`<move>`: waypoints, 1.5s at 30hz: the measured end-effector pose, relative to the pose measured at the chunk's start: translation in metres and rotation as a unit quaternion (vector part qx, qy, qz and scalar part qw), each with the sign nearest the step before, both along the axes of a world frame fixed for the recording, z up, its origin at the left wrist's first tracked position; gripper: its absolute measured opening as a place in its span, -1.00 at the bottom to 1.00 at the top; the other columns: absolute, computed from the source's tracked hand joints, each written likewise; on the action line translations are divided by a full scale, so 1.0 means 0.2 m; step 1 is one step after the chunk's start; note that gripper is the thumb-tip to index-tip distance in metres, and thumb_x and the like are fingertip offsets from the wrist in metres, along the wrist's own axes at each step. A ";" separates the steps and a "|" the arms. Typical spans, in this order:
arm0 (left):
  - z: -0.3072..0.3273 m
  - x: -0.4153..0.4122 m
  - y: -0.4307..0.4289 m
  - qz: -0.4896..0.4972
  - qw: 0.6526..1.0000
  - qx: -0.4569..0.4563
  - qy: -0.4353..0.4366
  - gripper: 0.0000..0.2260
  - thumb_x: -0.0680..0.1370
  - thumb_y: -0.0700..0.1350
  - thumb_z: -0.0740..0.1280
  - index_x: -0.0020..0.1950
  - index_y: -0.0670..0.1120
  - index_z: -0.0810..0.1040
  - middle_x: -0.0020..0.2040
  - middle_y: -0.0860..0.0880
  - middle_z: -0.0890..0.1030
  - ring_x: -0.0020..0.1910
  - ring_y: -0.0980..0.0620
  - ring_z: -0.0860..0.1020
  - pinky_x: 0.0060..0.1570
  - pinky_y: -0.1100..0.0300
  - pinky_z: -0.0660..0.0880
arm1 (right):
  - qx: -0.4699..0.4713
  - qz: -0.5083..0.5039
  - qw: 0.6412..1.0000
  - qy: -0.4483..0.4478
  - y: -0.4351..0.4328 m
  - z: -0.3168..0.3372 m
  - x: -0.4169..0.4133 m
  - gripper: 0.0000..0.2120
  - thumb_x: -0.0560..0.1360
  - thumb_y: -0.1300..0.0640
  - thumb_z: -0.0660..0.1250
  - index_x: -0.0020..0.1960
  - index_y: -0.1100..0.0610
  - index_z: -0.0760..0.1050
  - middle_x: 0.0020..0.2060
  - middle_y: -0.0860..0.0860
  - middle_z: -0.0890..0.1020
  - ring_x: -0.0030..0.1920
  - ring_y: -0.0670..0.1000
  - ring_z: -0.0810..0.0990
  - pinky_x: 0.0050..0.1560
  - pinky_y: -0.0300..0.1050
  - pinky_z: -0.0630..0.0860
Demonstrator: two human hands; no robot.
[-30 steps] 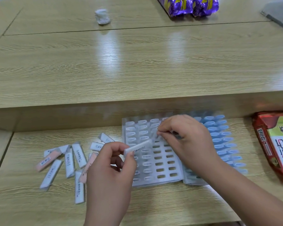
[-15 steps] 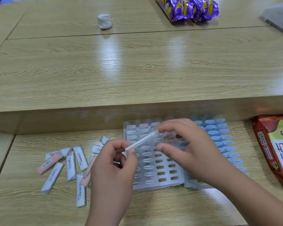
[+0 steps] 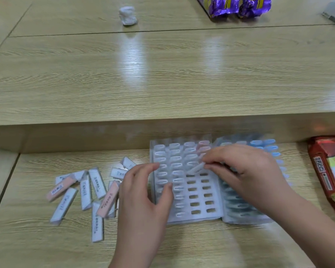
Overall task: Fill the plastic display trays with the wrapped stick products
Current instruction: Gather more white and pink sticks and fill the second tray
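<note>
Midway through the job, one white wrapped stick hangs tilted above the white tray, its far end pinched in the grip of the right hand, thumb and fingertips clamped on it. The free end points down toward the first empty slots in the tray's two right-hand columns. This tray looks a little over half filled: the two left columns hold white sticks top to bottom, the third is loaded only in its upper rows, and the fourth shows a few pink ones at the top above bare slots. Beside it, touching on the right, the blue tray appears fully stocked, though the right hand hides part of it. The left hand sits at the white tray's left edge, its grip apart and holding nothing; whether it touches the tray is unclear. More than ten loose sticks, white and pink, lie scattered on the counter just left of it, waiting.
</note>
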State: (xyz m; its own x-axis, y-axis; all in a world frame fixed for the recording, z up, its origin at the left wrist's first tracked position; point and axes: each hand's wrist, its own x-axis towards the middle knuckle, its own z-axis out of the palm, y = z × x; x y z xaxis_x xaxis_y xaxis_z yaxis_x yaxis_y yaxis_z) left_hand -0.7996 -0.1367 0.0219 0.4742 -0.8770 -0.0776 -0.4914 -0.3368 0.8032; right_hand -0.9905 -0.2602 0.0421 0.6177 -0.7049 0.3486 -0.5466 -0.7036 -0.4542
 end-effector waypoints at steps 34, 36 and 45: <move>-0.15 0.96 0.32 0.106 0.968 0.096 -0.205 -0.77 0.58 -0.01 0.35 0.22 0.00 0.58 0.14 0.00 0.50 -0.09 0.00 0.54 -0.17 0.13 0.44 | 0.146 -0.028 0.977 0.155 0.52 0.00 0.89 -0.61 0.55 -0.25 0.23 0.27 -0.06 0.42 0.10 -0.07 0.51 0.05 0.03 0.57 -0.16 -0.07 0.48; -0.15 1.01 0.30 0.074 0.965 0.129 -0.214 -0.72 0.57 0.05 0.35 0.25 0.02 0.57 0.20 -0.03 0.50 0.01 -0.04 0.56 -0.16 0.10 0.48 | 0.172 -0.075 0.958 0.216 0.52 -0.06 1.01 -0.51 0.54 -0.34 0.14 0.30 -0.03 0.34 0.12 -0.02 0.50 0.09 0.05 0.55 -0.19 -0.08 0.40; -0.18 1.04 0.30 0.030 0.974 0.101 -0.199 -0.80 0.57 0.04 0.37 0.17 0.05 0.58 0.01 0.08 0.54 -0.09 0.03 0.54 -0.21 0.05 0.53 | 0.219 -0.162 0.945 0.183 0.50 -0.17 1.04 -0.68 0.55 -0.11 0.27 0.26 -0.05 0.35 0.01 -0.06 0.62 -0.06 0.04 0.61 -0.38 -0.11 0.27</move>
